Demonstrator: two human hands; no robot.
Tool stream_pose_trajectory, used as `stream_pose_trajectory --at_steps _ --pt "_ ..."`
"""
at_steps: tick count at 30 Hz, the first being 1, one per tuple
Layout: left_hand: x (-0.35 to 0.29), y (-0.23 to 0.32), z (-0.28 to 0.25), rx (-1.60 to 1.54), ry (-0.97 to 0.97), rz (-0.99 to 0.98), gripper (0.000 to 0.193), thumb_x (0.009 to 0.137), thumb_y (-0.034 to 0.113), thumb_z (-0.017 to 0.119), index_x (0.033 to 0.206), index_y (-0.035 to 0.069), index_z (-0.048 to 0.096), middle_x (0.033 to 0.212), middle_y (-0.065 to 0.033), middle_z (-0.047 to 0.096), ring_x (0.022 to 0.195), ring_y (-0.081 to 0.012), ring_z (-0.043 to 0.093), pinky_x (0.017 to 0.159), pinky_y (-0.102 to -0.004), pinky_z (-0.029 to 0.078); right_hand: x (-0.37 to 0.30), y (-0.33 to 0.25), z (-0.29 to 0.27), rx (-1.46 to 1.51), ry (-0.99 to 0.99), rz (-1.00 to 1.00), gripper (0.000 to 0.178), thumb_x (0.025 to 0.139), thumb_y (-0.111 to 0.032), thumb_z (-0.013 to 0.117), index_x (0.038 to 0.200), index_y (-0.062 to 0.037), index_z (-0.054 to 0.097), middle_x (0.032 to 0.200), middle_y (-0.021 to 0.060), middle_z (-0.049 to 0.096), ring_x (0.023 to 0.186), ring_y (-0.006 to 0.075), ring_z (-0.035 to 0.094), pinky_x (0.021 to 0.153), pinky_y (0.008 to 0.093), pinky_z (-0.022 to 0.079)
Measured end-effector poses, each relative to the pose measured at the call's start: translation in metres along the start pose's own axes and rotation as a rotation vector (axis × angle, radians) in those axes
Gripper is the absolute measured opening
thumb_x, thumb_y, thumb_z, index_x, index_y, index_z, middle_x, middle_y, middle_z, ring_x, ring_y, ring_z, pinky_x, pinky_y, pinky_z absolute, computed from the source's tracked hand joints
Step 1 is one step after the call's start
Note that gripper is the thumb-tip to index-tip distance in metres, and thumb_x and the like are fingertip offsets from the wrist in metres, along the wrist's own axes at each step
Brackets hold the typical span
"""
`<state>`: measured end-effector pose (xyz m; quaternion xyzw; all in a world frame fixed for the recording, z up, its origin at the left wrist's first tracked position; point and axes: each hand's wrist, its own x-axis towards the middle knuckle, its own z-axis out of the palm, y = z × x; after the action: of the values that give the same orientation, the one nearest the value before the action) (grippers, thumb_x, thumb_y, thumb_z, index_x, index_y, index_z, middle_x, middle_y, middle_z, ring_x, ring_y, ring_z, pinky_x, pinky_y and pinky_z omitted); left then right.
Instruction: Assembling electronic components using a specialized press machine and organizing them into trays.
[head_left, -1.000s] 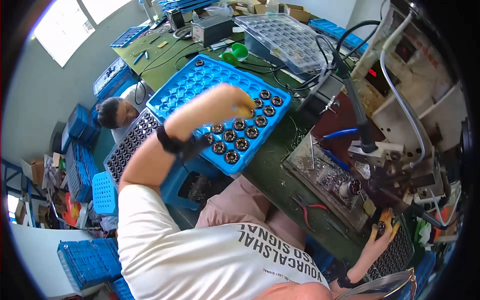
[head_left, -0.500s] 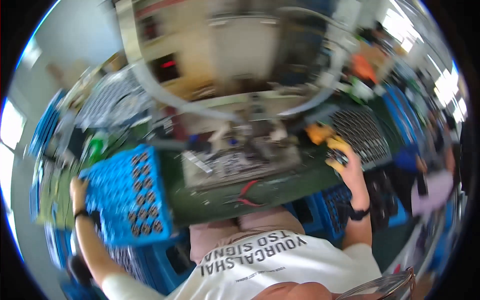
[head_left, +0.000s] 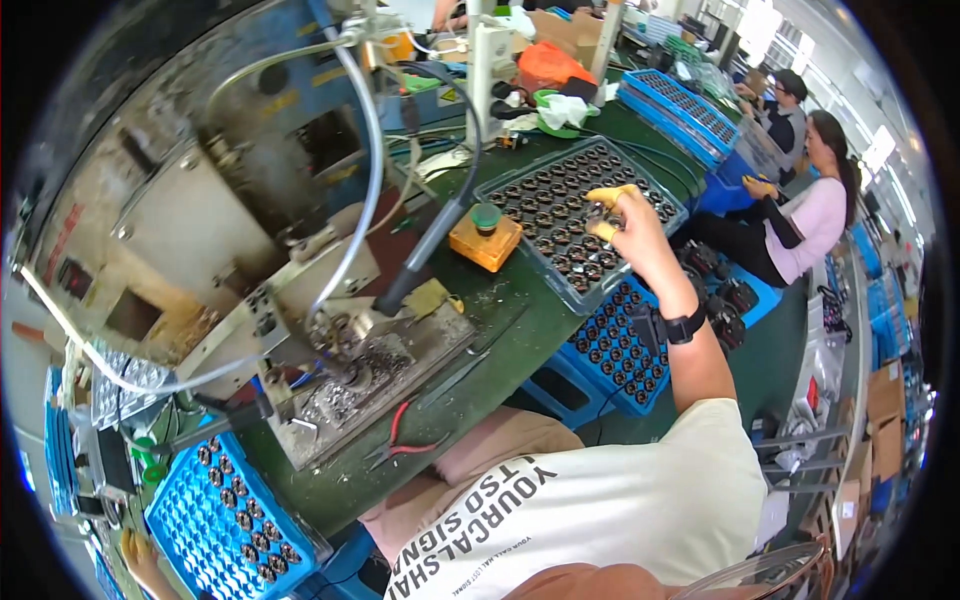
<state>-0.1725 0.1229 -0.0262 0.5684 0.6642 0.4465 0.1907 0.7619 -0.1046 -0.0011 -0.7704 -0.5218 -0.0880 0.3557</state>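
Note:
Yellow covers sit on fingertips of my right hand [head_left: 632, 225]. Its thumb and fingers are closed round a small dark, round metal part [head_left: 599, 212]. This hand is over a clear plastic tray [head_left: 578, 302] filled with rows of similar parts. At the lower left, my left hand [head_left: 142, 558] is beside the outer edge of a blue tray [head_left: 182, 497]; its fingers are small and partly hidden, so their grip is unclear. Several round metal parts [head_left: 243, 520] stand in the blue tray's right-hand rows, and its other pockets are bare.
A machine with a chip-covered metal base [head_left: 345, 405] stands on the green bench. Red-handled pliers [head_left: 405, 440] lie before it. An orange box with a green button [head_left: 486, 240] adjoins the clear tray. Another filled blue tray [head_left: 615, 350] sits lower right; two people [head_left: 825, 215] sit beyond.
The view has swung right, bringing the clear tray and the people closer to the middle. My right hand is now over the clear tray. My left hand remains by the blue tray.

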Motion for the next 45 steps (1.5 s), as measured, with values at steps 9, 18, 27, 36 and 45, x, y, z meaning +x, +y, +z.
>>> stream_pose_trajectory --at_steps 9,18,27,36,45 --pt "-0.103 0.083 0.075 -0.069 0.046 0.075 0.048 0.091 0.021 0.063 0.135 0.004 0.051 0.109 -0.0079 0.062 0.085 -0.0142 0.059 0.067 -0.0225 0.048 -0.017 0.053 -0.023 0.109 0.003 0.247 0.04 0.072 -0.009 0.08 0.109 -0.0038 0.066 0.096 0.0118 0.065 0.083 0.0218 0.064 0.075 0.0324 0.052" --pt "-0.217 0.175 0.155 -0.408 0.066 0.013 0.047 0.088 0.009 0.066 0.132 0.0 0.053 0.113 -0.0089 0.062 0.089 -0.0132 0.062 0.077 -0.0261 0.051 -0.052 -0.194 0.069 0.757 -0.959 -0.384 0.044 0.068 -0.016 0.086 0.106 -0.0061 0.067 0.094 0.0037 0.063 0.081 0.0135 0.06 0.071 0.0261 0.048" --pt "-0.262 0.16 0.138 -0.608 0.103 -0.054 0.04 0.086 0.0 0.07 0.124 -0.004 0.058 0.1 -0.0042 0.064 0.086 -0.0109 0.062 0.074 -0.023 0.05 -0.096 -0.41 0.228 0.83 -0.664 -0.885 0.036 0.072 -0.031 0.08 0.099 -0.0109 0.067 0.1 0.0105 0.06 0.1 0.0309 0.055 0.084 0.0433 0.042" --pt "-0.274 0.139 0.103 -0.578 0.158 -0.048 0.041 0.084 -0.003 0.071 0.123 -0.003 0.058 0.102 -0.0033 0.063 0.088 -0.008 0.06 0.079 -0.021 0.05 -0.118 -0.466 0.282 0.525 -0.551 -0.872 0.039 0.073 -0.039 0.079 0.101 -0.0137 0.071 0.101 0.0073 0.062 0.102 0.029 0.055 0.087 0.0434 0.04" --pt "-0.237 0.158 0.139 -0.121 0.112 0.156 0.041 0.074 0.008 0.081 0.111 0.004 0.065 0.108 -0.0076 0.064 0.095 -0.0202 0.061 0.08 -0.0294 0.05 -0.074 -0.35 0.14 0.789 -0.893 -0.753 0.025 0.082 -0.017 0.074 0.103 -0.0049 0.069 0.095 0.0106 0.067 0.09 0.0281 0.063 0.08 0.0348 0.05"
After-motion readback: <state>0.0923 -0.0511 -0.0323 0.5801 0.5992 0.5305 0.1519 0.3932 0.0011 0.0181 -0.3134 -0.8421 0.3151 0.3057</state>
